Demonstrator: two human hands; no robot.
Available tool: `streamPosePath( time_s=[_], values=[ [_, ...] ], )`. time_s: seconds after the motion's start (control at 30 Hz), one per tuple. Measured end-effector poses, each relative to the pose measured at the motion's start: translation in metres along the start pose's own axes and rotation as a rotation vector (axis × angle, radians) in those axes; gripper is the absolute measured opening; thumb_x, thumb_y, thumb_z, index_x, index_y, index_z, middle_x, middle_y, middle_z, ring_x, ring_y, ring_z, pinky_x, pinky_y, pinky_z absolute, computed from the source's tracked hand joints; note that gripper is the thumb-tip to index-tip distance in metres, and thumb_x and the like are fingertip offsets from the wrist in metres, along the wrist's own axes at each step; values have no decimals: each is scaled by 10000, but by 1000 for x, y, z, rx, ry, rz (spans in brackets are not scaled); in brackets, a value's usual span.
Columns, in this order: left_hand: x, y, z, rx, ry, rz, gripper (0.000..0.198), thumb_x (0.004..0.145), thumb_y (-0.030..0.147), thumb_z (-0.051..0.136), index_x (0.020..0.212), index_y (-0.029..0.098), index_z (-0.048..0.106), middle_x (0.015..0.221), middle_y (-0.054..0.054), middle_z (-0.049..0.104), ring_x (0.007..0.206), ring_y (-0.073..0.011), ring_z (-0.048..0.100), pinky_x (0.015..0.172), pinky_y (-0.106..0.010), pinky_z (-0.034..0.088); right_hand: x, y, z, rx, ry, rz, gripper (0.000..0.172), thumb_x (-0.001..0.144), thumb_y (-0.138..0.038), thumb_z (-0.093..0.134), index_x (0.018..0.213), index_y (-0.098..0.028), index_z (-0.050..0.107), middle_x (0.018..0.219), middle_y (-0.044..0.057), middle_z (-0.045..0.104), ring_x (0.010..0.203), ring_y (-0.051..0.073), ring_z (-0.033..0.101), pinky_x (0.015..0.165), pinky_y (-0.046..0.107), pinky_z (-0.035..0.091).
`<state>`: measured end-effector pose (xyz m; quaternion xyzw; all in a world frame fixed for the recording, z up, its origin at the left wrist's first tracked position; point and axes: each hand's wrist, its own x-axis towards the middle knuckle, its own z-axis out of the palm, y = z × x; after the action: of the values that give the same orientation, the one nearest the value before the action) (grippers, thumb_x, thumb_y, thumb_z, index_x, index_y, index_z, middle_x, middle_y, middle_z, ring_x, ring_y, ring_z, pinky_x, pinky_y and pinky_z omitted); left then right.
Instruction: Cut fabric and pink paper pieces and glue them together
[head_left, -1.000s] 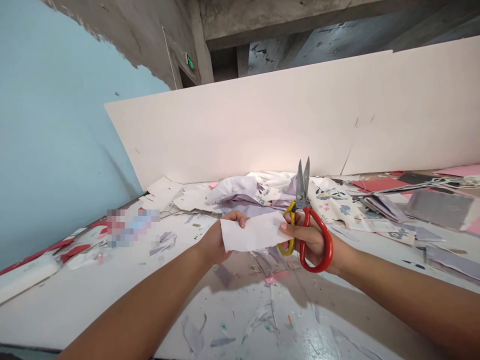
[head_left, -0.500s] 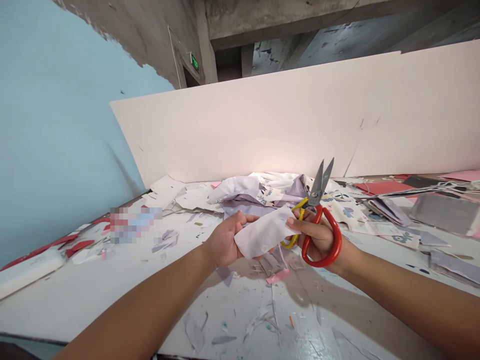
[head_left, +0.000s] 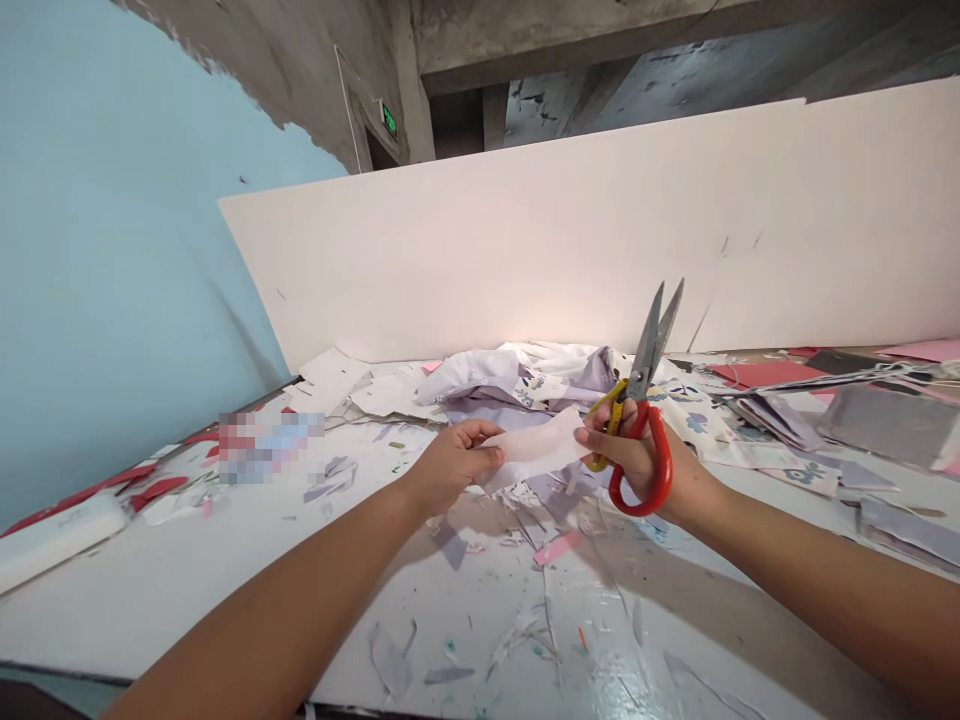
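A small pale piece of fabric (head_left: pixel 536 447) is stretched between my two hands above the table. My left hand (head_left: pixel 454 465) pinches its left end between thumb and fingers. My right hand (head_left: pixel 637 455) pinches the right end with thumb and fingertips, while also holding a pair of scissors (head_left: pixel 643 375). The scissors have one red and one yellow handle, and their blades point up and away, slightly parted. Behind the hands lies a heap of lilac and white printed fabric (head_left: pixel 480 375).
White scraps (head_left: pixel 397 395) lie at the back left, and red scraps (head_left: pixel 159 493) at the far left. Folded grey-lilac pieces (head_left: pixel 892 425) and red sheets (head_left: pixel 772 375) are on the right. Small offcuts litter the white tabletop (head_left: pixel 300 620). A pale panel (head_left: pixel 562 250) stands along the back edge.
The fabric piece has tilted from facing me to a flatter, narrower view. My left hand has turned, its thumb now on top. The scissors have risen a little, their tips higher.
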<state>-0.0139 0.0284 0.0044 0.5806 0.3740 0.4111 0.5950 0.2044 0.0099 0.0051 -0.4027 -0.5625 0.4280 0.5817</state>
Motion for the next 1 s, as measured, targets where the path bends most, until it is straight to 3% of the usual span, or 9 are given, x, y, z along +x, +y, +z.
streamPosePath(
  time_s=[0.13, 0.37, 0.57, 0.73, 0.9, 1.0],
  values=[
    [4, 1, -6, -145, 8, 5, 262, 606, 186, 665, 840, 178, 547, 684, 10, 559, 565, -93, 531, 518, -226, 417, 3, 4, -2, 92, 33, 42, 283, 599, -245, 714, 698, -198, 453, 666, -46, 489, 525, 110, 545, 500, 250, 447],
    [5, 3, -11, -104, -19, 26, 261, 632, 151, 614, 880, 173, 537, 740, -18, 594, 564, -100, 553, 575, -268, 453, 7, 6, -5, 249, 114, 96, 306, 551, -208, 740, 658, -195, 454, 628, -49, 514, 467, 112, 551, 477, 256, 437],
    [1, 6, -12, -140, -120, 70, 477, 577, 54, 586, 1008, 229, 486, 750, -2, 608, 641, -124, 573, 628, -287, 451, 8, 8, -6, 332, 89, 120, 269, 565, -200, 732, 636, -201, 472, 628, -42, 507, 477, 107, 526, 469, 261, 432],
    [-1, 8, -8, -101, -101, 80, 438, 615, 132, 657, 1001, 245, 485, 778, 10, 568, 669, -104, 553, 625, -255, 438, 6, 8, -3, 390, 74, 158, 267, 565, -139, 728, 650, -192, 480, 639, -52, 490, 486, 95, 521, 482, 267, 448],
    [-4, 2, -3, 44, -140, 136, 490, 645, 206, 651, 1084, 310, 462, 936, -9, 530, 719, -111, 539, 616, -251, 434, -4, 1, 7, 445, -26, 253, 277, 568, -139, 718, 663, -190, 463, 615, -64, 477, 460, 97, 530, 477, 267, 457],
    [-10, 1, 5, 311, -250, 219, 393, 682, 274, 621, 1063, 272, 522, 935, -28, 521, 761, -124, 519, 661, -256, 428, -11, -1, 13, 435, -83, 279, 268, 568, -147, 709, 680, -193, 469, 601, -62, 484, 466, 105, 539, 480, 266, 473]
  ],
)
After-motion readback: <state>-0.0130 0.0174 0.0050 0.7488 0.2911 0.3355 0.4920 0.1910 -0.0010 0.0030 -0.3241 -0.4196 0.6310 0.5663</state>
